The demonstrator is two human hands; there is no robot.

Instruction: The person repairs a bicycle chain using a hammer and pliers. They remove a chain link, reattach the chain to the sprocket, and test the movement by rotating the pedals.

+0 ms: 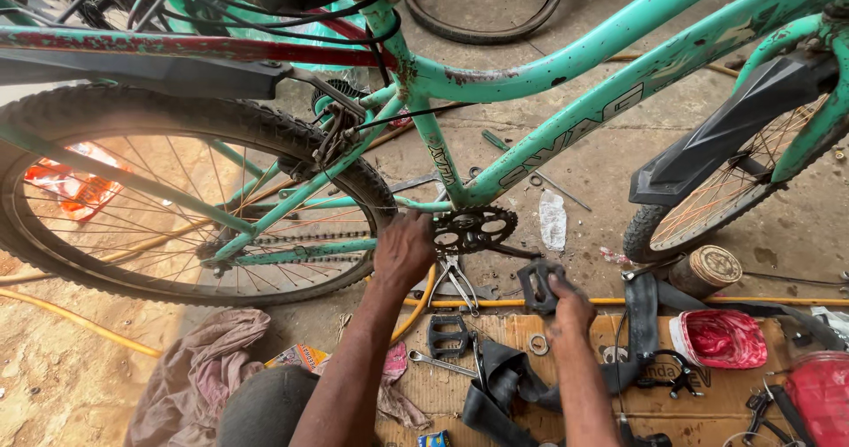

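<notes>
Left hand (404, 251) closed around the chainring (475, 229) area; right hand (570, 310) gripping black pedal (538, 285).

Rear wheel (177, 191) blocks left; chainring (473, 229) w/ tools.

Head view: left hand (404, 251) on the chainring (473, 229) of a turquoise bicycle (566, 67); right hand (570, 310) grips 1 black pedal (537, 285) above cardboard (707, 403).
</notes>
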